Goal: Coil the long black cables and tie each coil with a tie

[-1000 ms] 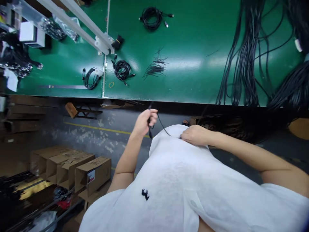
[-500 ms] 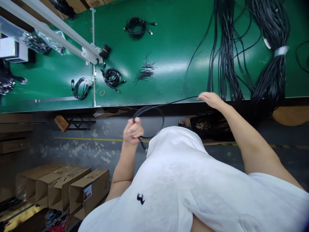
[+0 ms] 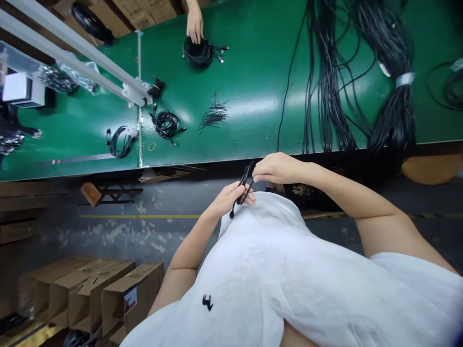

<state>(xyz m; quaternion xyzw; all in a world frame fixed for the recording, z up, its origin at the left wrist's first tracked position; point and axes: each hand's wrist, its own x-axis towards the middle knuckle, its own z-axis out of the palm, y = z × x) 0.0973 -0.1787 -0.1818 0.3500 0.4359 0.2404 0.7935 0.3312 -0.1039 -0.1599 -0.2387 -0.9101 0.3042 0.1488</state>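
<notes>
Clamping fingers of left hand (image 3: 231, 196) and right hand (image 3: 277, 167) on part-looped cable (image 3: 244, 176), with strand (image 3: 287, 90) toward one o'clock seemingly unlooped.

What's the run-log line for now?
left hand: holding looped black cable | right hand: pinching same cable | co-worker's hand: at coiled cable | green table: cable bundles at right

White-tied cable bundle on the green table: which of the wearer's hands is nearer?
Right: the right hand is to the left of the cable bundle; the left hand is farther left.
</notes>
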